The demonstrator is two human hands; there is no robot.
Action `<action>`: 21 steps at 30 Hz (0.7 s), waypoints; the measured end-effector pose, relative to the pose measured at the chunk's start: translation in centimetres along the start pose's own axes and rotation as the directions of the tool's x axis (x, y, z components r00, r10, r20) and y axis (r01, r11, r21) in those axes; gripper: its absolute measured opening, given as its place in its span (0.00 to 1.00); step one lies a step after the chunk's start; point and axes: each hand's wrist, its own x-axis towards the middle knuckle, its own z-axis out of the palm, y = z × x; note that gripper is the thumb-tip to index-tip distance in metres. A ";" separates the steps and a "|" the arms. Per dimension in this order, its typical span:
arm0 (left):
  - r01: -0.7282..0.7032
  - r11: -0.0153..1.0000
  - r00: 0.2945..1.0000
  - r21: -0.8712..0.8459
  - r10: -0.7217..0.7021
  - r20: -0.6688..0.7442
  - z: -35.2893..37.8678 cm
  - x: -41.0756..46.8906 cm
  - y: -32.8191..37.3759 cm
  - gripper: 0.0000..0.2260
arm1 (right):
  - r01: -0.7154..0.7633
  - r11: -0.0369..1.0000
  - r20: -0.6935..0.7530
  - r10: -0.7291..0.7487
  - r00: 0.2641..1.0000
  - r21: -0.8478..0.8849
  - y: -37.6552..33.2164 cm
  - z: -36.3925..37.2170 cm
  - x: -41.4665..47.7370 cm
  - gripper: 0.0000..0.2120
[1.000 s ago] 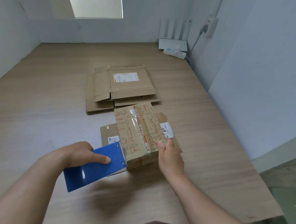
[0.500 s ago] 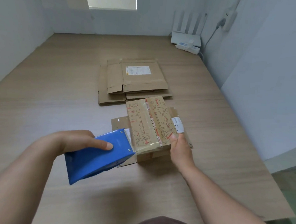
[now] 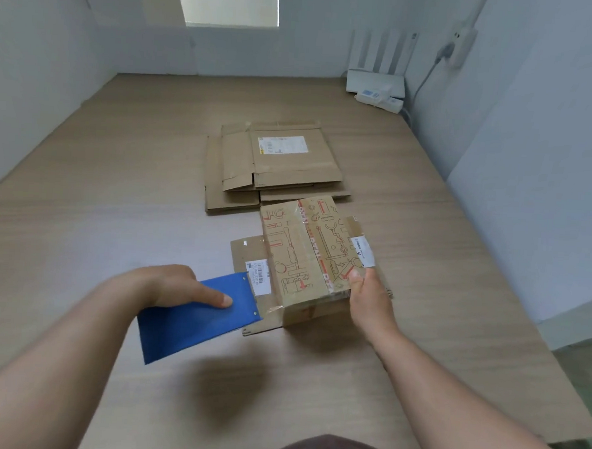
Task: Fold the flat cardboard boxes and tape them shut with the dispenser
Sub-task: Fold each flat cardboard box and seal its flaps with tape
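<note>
A folded cardboard box [image 3: 307, 252] with red and brown line drawings stands on a flat piece of cardboard [image 3: 248, 252] in the middle of the wooden surface. Clear tape runs along its top seam and down the near face. My left hand [image 3: 175, 285] grips the blue tape dispenser [image 3: 197, 317] just left of the box's near corner, with a strip of clear tape stretched between dispenser and box. My right hand [image 3: 369, 297] holds the box's near right corner, thumb on top. A stack of flat cardboard boxes [image 3: 273, 164] lies behind it.
A white router [image 3: 377, 81] with upright antennas and a small white device sit at the far right corner by the wall, with a cable running up to a socket. White walls close in on the left, back and right. The surface's edge drops off at the near right.
The dispenser in my left hand has come down and flattened out, lower beside the box's near corner. My right hand has shifted from the near face to the box's right corner.
</note>
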 end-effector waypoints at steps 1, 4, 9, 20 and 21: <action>0.003 1.000 1.000 -0.002 -0.003 -0.006 0.5 0.3 0.2 0.26 | 0.001 1.000 -0.004 -0.001 1.000 -0.003 0.0 0.0 0.0 0.17; -0.003 1.000 0.999 -0.018 0.002 -0.033 2.0 0.6 1.5 0.24 | 0.013 1.000 -0.013 -0.013 1.000 0.008 0.0 0.1 0.0 0.16; 0.037 0.976 0.982 0.215 0.004 -0.189 4.8 0.7 4.3 0.20 | 0.002 1.000 -0.010 -0.002 1.000 0.013 0.0 0.1 0.2 0.17; 0.084 0.964 0.864 0.254 0.057 -0.500 6.4 1.9 1.0 0.11 | -0.008 1.000 0.005 0.008 1.000 0.003 -0.3 0.0 0.1 0.17; 0.082 0.964 0.861 0.252 0.059 -0.505 6.8 2.4 0.5 0.13 | -0.006 1.000 0.008 0.006 1.000 -0.004 -0.2 0.0 0.1 0.17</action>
